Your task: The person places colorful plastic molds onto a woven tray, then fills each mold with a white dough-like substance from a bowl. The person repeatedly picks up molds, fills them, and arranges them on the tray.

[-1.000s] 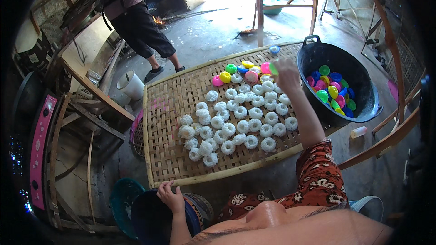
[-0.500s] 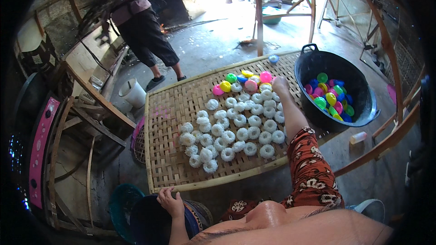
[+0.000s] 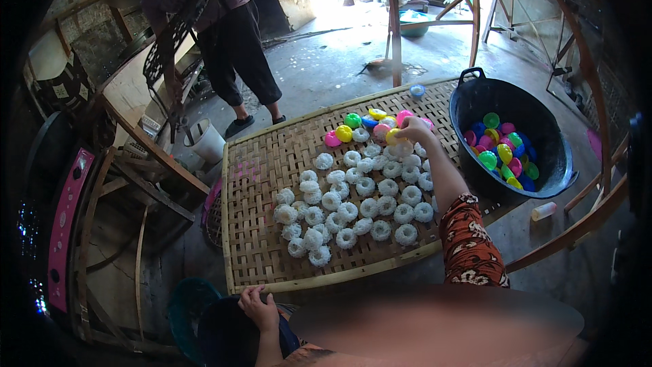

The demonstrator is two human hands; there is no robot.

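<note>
My right hand point(image 3: 415, 132) pinches a small yellow plastic mould point(image 3: 393, 137) above the far right part of a woven bamboo tray point(image 3: 255, 231). Just beyond are more coloured moulds, among them a green one point(image 3: 352, 120) and a pink one point(image 3: 332, 138); some hold white stuff. Many white ring-shaped noodle cakes point(image 3: 346, 238) cover the middle and right of the tray. My left hand point(image 3: 259, 310) lies on the rim of a dark blue bucket point(image 3: 221, 326), by the tray's near edge, its fingers apart and holding nothing.
Right of the tray stands a black tub point(image 3: 553, 143) with coloured moulds inside. A clear bottle point(image 3: 543, 212) lies on the floor. Wooden poles point(image 3: 577, 231) frame the right side. Back left, a person point(image 3: 231, 47) holds a dark lattice object near a white bucket point(image 3: 206, 143).
My right hand has drawn back slightly from among the moulds with a yellow one in its fingers. The person at back left has turned, and a dark lattice object now shows in their hands.
</note>
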